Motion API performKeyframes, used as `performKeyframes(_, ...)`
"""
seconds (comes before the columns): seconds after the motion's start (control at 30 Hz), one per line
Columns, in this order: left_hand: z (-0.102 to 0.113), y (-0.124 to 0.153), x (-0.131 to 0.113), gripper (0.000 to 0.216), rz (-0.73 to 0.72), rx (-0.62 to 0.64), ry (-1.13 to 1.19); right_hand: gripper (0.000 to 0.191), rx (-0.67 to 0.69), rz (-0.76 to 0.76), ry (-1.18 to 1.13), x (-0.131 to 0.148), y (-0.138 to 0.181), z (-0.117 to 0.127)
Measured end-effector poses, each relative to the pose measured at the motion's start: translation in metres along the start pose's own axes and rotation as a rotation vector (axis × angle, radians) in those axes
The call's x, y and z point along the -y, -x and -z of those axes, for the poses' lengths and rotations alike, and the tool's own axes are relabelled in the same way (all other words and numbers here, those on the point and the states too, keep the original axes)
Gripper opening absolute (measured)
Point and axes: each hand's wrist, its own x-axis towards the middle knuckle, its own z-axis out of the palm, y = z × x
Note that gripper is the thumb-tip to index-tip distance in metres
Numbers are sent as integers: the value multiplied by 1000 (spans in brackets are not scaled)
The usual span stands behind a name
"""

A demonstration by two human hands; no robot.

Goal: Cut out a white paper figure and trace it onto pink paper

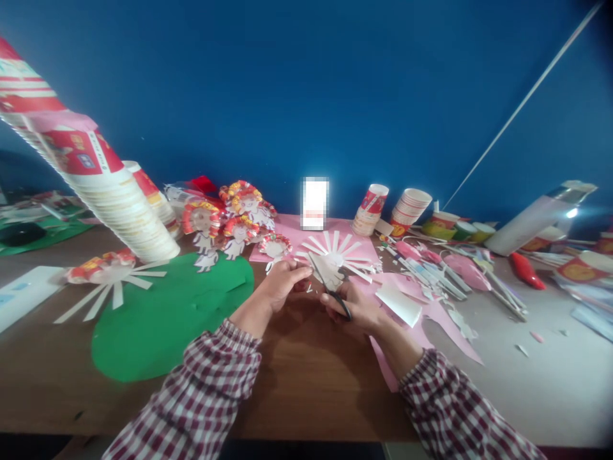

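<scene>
My right hand (357,305) is closed round the black handles of a pair of scissors (330,287), whose blades point up and to the left. My left hand (283,281) pinches a small piece of white paper (331,276) that sits between the blades. Both hands hover over the brown table (306,377) near its middle. Just behind them lies a paper cup cut into a fan of white strips (338,250) on pink paper (292,233). Checked red and white sleeves cover both of my forearms.
A green paper oval (167,316) lies at the left, with another fanned cup (108,278) beside it. Tall leaning stacks of paper cups (103,191) stand at the back left, finished paper dolls (234,220) behind centre, more cups (407,207) and scraps at the right.
</scene>
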Motion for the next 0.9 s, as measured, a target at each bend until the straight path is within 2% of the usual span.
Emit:
performKeyframes(0.23,1,-1,3,18,-36,9,-7,47,-5,31,52,-1,0,1)
performKeyframes(0.5,-4,2,-2,17,-27,-37,-5,44,-14,45,28,-14,-2,3)
performKeyframes(0.9,-15,4,1,19,-53,-123,83,43,-66,74,31,-4,0,1)
